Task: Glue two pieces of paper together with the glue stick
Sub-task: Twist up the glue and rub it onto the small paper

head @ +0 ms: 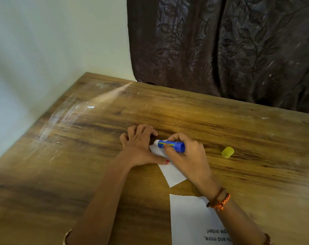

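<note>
A small white paper piece (171, 172) lies on the wooden table (97, 138). My left hand (139, 147) presses its left edge with spread fingers and the thumb. My right hand (185, 154) grips a blue glue stick (171, 145), uncapped, tilted with its white tip down at the paper's far end. A second, larger white paper (189, 220) with printed text lies nearer to me, partly under my right forearm.
The yellow glue cap (227, 152) lies on the table to the right of my right hand. A dark patterned curtain (221, 50) hangs behind the table's far edge, and a pale wall (44, 50) stands at the left.
</note>
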